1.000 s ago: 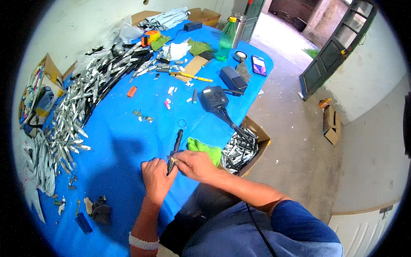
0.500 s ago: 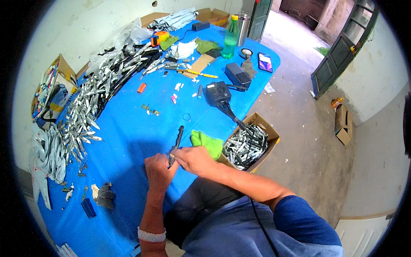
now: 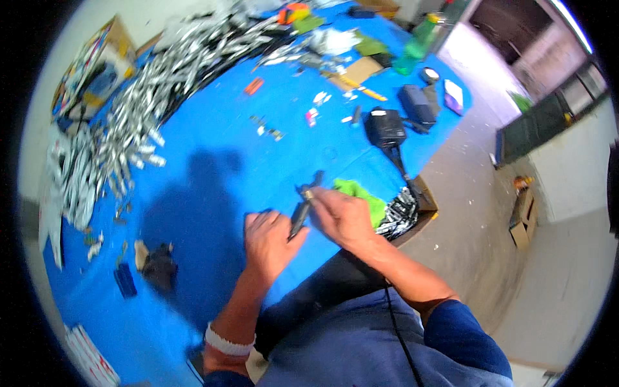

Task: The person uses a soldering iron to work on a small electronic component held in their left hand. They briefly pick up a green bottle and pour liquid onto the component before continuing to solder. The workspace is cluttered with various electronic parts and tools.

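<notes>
Over the near edge of the blue-covered table (image 3: 213, 238), a slim dark stick-shaped piece (image 3: 298, 221) spans the gap between my hands; blur hides its exact kind. Its lower end is gripped by my left hand (image 3: 267, 242), thumb against it and fingers curled. My right hand (image 3: 345, 218) pinches the upper part, where a small tan bit shows at the fingertips. A short dark end sticks out beyond them. Just behind my right hand lies a bright green cloth (image 3: 361, 198), partly covered by that hand.
A cardboard box (image 3: 420, 226) full of silvery and black slim pieces stands at the table's right edge. A long heap of similar silvery pieces (image 3: 138, 109) covers the far left. A black box with cables (image 3: 385, 128), a green bottle (image 3: 418, 46) and a phone (image 3: 453, 97) sit at right.
The view has swung, so the table contents appear shifted. My hands are farther apart along the dark piece, with the right hand nearer its upper end and less of it protruding.
</notes>
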Action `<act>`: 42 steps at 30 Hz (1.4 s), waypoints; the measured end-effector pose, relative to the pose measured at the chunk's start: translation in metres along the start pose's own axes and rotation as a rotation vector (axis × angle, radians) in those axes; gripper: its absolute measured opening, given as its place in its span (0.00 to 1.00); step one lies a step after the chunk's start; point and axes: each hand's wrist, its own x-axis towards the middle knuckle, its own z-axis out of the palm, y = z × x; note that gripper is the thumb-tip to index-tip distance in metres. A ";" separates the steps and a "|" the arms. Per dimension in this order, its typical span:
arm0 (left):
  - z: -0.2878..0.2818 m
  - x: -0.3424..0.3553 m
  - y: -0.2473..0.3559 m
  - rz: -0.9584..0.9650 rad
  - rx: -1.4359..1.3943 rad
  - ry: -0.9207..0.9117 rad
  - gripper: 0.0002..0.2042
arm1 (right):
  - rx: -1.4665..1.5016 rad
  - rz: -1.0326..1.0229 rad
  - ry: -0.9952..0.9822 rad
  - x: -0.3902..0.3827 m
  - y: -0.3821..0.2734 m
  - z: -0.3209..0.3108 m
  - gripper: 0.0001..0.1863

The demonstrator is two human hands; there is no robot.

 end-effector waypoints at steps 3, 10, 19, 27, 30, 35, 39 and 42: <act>0.000 0.001 0.003 0.005 -0.006 0.010 0.20 | 0.073 0.167 -0.048 -0.009 -0.005 -0.004 0.13; -0.005 -0.004 0.002 -0.064 -0.038 -0.044 0.16 | 0.359 0.406 -0.101 -0.020 -0.007 -0.011 0.10; -0.001 -0.002 0.002 -0.059 -0.041 -0.033 0.16 | 0.189 0.216 0.013 -0.027 -0.006 -0.001 0.08; -0.001 -0.002 0.002 -0.073 -0.030 -0.029 0.18 | 0.140 0.183 0.106 -0.027 -0.005 0.009 0.07; 0.000 -0.002 0.002 -0.074 -0.026 -0.008 0.19 | 0.140 0.243 0.091 -0.025 -0.009 0.008 0.08; 0.001 -0.003 0.002 -0.087 -0.028 -0.011 0.18 | 0.139 0.292 0.066 -0.026 -0.014 0.010 0.10; 0.002 -0.003 0.004 -0.084 -0.023 -0.014 0.16 | 0.128 0.231 0.060 -0.028 -0.010 0.011 0.09; 0.001 -0.003 0.005 -0.079 -0.017 -0.025 0.15 | 0.150 0.219 0.049 -0.028 -0.009 0.012 0.08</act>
